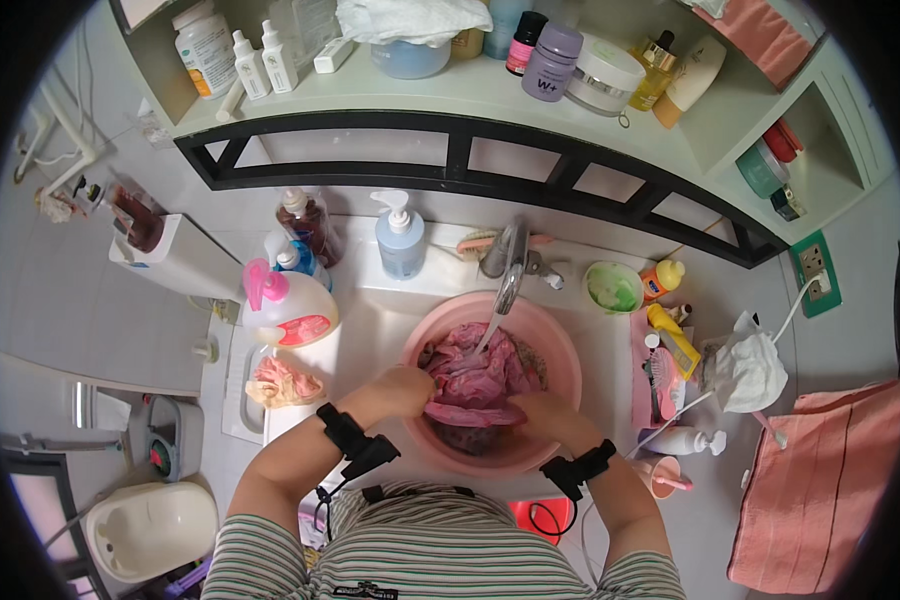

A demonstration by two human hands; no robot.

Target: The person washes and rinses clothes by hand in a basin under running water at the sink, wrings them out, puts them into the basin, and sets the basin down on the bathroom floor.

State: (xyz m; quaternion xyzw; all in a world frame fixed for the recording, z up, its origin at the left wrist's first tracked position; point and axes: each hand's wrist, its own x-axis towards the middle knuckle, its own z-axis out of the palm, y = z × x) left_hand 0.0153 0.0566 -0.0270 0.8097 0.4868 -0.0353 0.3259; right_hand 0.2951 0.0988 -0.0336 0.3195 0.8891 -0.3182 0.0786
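A pink plastic basin [568, 371] stands in the white sink under the faucet [511, 262]. Water streams from the spout onto a wet bundle of pink cloth [480, 367] inside it. My left hand [407, 391] reaches over the basin's left side and grips one end of a rolled edge of the cloth. At the other end of that roll, my right hand [538, 417] holds the cloth low on the right. The fingers of both hands are partly hidden by the fabric. Darker wet material shows around and below the pink cloth.
Left of the basin stand a large pump jug [292, 307], a blue-grey pump bottle [400, 244] and a crumpled cloth [285, 381]. On the right are a green bowl [613, 287], a pink hairbrush [666, 382] and a white cable. A black-framed shelf [330, 176] with bottles overhangs the back.
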